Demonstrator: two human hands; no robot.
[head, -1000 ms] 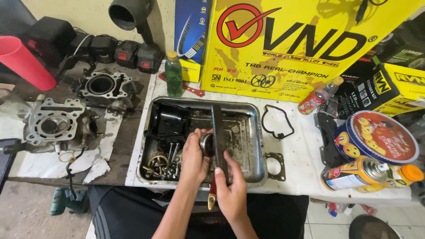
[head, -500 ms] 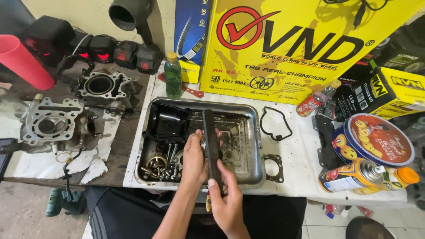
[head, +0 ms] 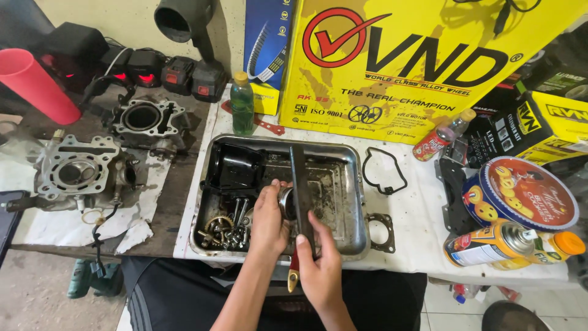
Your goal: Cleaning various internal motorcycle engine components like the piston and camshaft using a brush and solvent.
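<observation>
The right hand (head: 321,270) grips the lower end of a long flat blade (head: 300,196) by its red handle. At its 11 o'clock the left hand (head: 268,217) is closed around a small round metal part (head: 286,202), held against the blade above the metal tray (head: 352,184). The part looks oily; it may slip into the loose bolts (head: 229,227) at 9 o'clock, or the blade may cut a finger.

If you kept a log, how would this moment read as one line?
left hand: holds round metal part | right hand: grips flat tool against it | over metal tray of bolts
</observation>
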